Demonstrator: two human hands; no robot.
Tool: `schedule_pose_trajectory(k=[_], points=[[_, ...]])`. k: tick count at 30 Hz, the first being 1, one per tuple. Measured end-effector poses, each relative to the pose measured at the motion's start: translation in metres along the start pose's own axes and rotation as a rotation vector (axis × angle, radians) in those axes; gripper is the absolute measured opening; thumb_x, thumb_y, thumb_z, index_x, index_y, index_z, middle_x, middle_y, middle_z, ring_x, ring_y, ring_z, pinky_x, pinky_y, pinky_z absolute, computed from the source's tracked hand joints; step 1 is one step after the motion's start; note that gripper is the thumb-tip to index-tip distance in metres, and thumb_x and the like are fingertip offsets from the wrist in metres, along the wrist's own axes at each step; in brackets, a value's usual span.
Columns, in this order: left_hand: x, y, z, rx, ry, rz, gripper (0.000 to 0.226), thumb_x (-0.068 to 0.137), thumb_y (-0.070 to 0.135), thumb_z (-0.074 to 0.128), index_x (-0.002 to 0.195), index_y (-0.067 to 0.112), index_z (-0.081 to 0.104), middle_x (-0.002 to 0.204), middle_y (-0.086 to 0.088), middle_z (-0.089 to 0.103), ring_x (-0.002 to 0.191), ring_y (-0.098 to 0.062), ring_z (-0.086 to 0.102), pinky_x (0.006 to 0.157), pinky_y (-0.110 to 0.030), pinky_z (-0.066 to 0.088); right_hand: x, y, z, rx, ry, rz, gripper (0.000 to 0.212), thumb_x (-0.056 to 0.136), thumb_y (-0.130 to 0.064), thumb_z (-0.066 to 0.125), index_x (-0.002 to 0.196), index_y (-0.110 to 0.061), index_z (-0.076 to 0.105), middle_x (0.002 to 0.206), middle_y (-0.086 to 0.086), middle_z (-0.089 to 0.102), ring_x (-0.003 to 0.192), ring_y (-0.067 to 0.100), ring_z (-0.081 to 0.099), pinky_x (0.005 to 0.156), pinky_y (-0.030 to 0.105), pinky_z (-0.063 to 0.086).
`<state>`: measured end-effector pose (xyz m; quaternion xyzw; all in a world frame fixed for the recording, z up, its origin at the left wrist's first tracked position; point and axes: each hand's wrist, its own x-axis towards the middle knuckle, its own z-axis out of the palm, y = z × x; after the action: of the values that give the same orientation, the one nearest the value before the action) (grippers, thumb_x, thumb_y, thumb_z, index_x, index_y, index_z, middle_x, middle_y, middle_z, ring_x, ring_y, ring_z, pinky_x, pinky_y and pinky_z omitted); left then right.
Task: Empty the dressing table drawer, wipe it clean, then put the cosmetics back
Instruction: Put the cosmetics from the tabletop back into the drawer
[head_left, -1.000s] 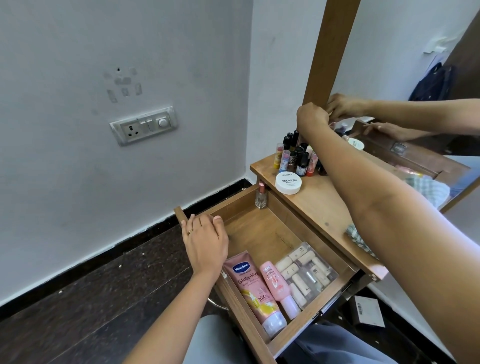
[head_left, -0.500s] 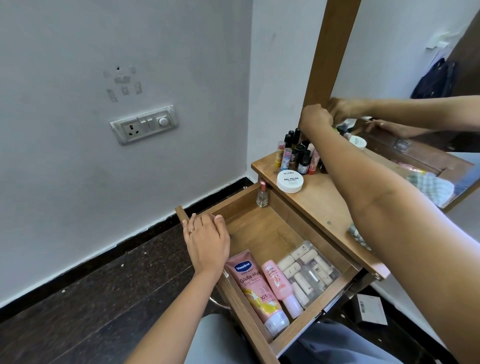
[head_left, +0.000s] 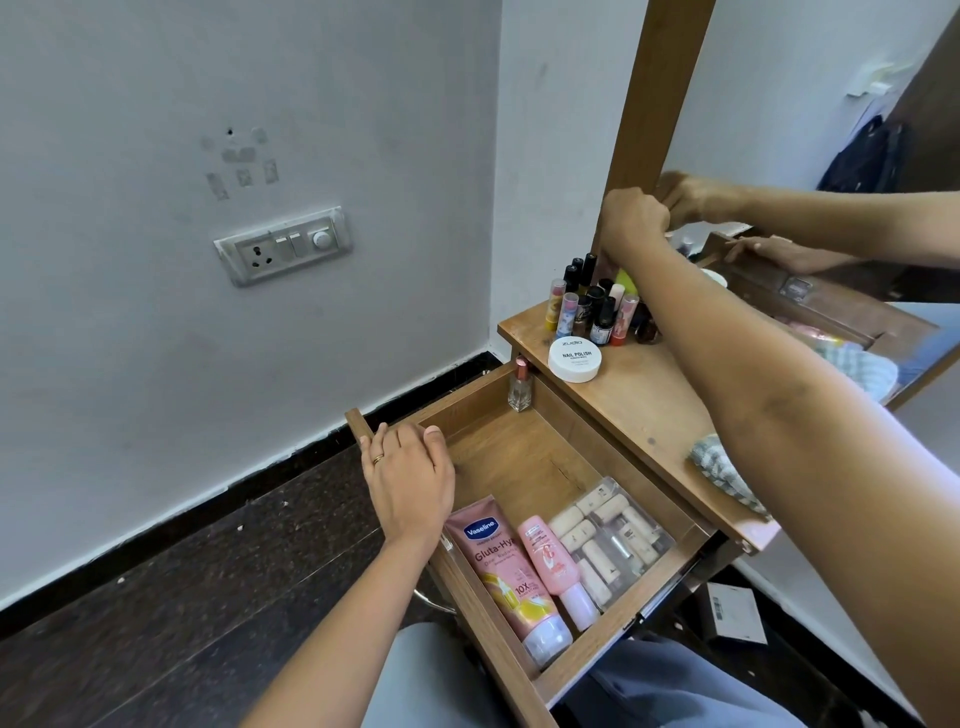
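1. The right hand is up at the back of the tabletop, against the mirror. Its fingers are curled and the back of the hand faces the camera. A yellow-green tip shows just under it, but I cannot tell whether the hand is pinching it.
2. Directly below that hand stand the nail polish bottles. They are upright and packed together, with their long axes vertical. A white jar sits just in front of them, toward the drawer.
3. The left hand lies on the top edge of the drawer front. Its fingers are together and laid flat, the thumb is on the inner side, and it carries nothing.
4. The drawer stands pulled out, below and to the left of the right hand. Its bare floor lies between the two hands.
5. A small glass bottle stands upright in the drawer's far corner. The Vaseline tube, a pink bottle and a clear box of small bottles lie at the near end. The tube and bottle run lengthwise, caps toward the person, and the left hand is much nearer to them.
6. The right forearm hides part of the bottle cluster and most of a checked cloth on the tabletop. From these positions I cannot judge whether things are being taken out or put back.
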<state>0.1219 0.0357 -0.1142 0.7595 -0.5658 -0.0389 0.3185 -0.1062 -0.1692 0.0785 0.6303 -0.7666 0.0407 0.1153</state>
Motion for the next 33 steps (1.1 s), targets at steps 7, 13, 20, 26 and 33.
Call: schedule_pose_trajectory(k=[7,13,20,26,33], points=[[0.001,0.0,0.0,0.007,-0.025,-0.009,0.042,0.101,0.031,0.033,0.103,0.008,0.067,0.116,-0.011,0.067,0.126,-0.028,0.05,0.118,-0.044,0.021,0.0,-0.001,-0.063,-0.019,0.172,-0.062,0.03,0.083,0.01,0.055,0.111,0.003,0.06,0.117,0.021,0.061,0.109,0.04,0.06,0.08,0.04,0.049],[0.001,0.0,0.0,0.01,-0.018,-0.001,0.05,0.099,0.035,0.027,0.104,0.005,0.067,0.116,-0.013,0.067,0.125,-0.029,0.052,0.117,-0.044,0.021,-0.04,-0.009,-0.119,0.152,0.218,-0.11,0.038,0.077,-0.014,0.078,0.107,0.001,0.061,0.11,0.019,0.063,0.103,0.038,0.062,0.078,0.041,0.05],[0.0,0.002,-0.001,0.006,-0.014,-0.007,0.05,0.099,0.034,0.028,0.106,0.004,0.067,0.116,-0.015,0.067,0.124,-0.031,0.052,0.117,-0.045,0.022,-0.127,-0.043,-0.054,0.299,-0.081,-0.297,0.023,0.071,-0.016,0.076,0.092,-0.008,0.069,0.084,0.007,0.063,0.085,0.028,0.065,0.062,0.029,0.044],[0.0,0.003,-0.001,0.005,-0.018,-0.02,0.05,0.098,0.033,0.027,0.108,0.003,0.066,0.117,-0.015,0.066,0.126,-0.03,0.05,0.117,-0.044,0.021,-0.168,-0.057,0.053,0.273,-0.211,-0.306,0.02,0.077,-0.006,0.066,0.096,-0.004,0.061,0.099,0.014,0.062,0.094,0.036,0.062,0.067,0.034,0.044],[0.0,0.002,-0.002,0.003,-0.018,-0.019,0.053,0.095,0.034,0.025,0.107,0.005,0.067,0.117,-0.014,0.066,0.128,-0.028,0.049,0.118,-0.044,0.019,-0.167,-0.067,0.094,0.091,-0.12,-0.339,0.027,0.083,0.001,0.06,0.109,-0.001,0.054,0.105,0.014,0.068,0.099,0.034,0.066,0.067,0.033,0.047]])
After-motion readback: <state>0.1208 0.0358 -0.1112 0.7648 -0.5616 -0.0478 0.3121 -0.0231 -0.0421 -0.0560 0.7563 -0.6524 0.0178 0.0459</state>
